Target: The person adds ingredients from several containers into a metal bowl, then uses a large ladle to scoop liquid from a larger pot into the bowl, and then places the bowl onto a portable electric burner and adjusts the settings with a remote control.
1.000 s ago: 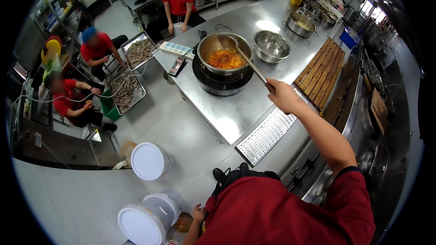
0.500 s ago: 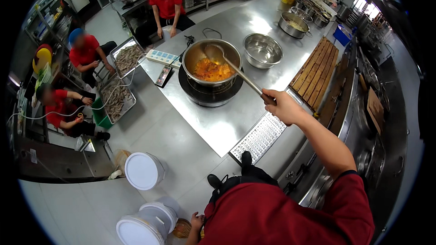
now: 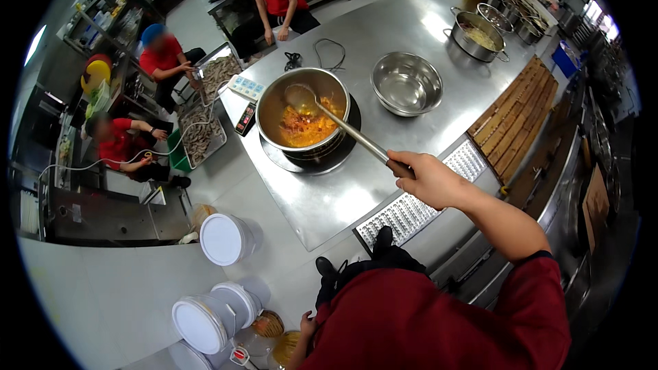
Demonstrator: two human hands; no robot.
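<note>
Fingers (image 3: 403, 157) of your right hand (image 3: 435, 181) grip the ladle (image 3: 351, 130); its bowl has slid leftward inside the steel pot (image 3: 273, 101), suggesting stirring; pot's on the cooker (image 3: 339, 153), near the worktop's (image 3: 308, 212) left edge; left hand's (image 3: 308, 325) grip, can't tell.

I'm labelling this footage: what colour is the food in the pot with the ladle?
The food is orange with reddish patches; best view: head.

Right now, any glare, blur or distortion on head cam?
Head view: bright glare on the steel table, fisheye bending toward a black rim; also head view: ladle and right hand fairly sharp, co-workers' faces blurred out.
</note>
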